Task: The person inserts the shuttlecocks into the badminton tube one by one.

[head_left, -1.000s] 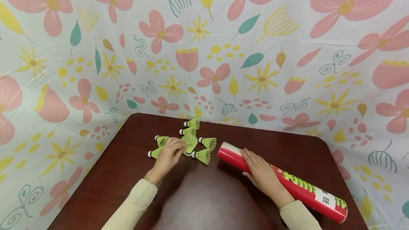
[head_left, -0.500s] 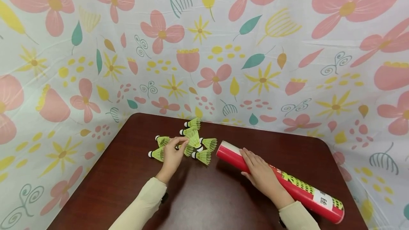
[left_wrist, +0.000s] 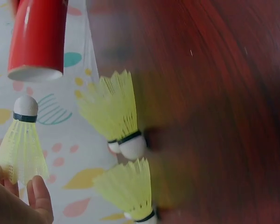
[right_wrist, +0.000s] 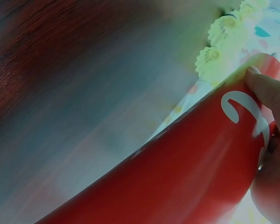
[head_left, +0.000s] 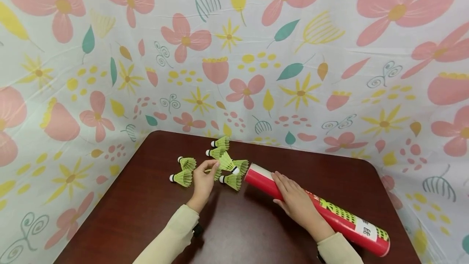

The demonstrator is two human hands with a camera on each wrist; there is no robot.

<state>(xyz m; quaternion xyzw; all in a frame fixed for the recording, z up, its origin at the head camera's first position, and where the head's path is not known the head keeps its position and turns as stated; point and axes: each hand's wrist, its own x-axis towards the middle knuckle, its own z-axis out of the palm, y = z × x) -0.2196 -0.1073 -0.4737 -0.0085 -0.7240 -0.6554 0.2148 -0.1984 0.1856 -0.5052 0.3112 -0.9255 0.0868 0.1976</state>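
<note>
My left hand point(head_left: 204, 180) pinches a yellow-green shuttlecock point(head_left: 227, 163) by the skirt rim, holding it above the others. In the left wrist view its white cork point(left_wrist: 25, 106) points at the open end of a red cylindrical shuttlecock tube point(left_wrist: 37, 42), with a small gap between. My right hand point(head_left: 298, 203) grips this tube, thumb on one side and fingers across the other, as the right wrist view also shows on the red wall point(right_wrist: 168, 172). The tube slants, its open end toward the left hand. Inside the tube is hidden.
Several loose shuttlecocks lie around the left hand, among them one at the left point(head_left: 181, 178), one at the back point(head_left: 220, 142) and one near the tube mouth point(head_left: 231, 181). Beneath is a dark brown table point(head_left: 146, 215). A flowered cloth point(head_left: 245, 52) hangs behind it.
The left hand has lifted a shuttlecock out of the group and moved right, turning its cork toward the tube. The right hand has shifted the tube slightly left.
</note>
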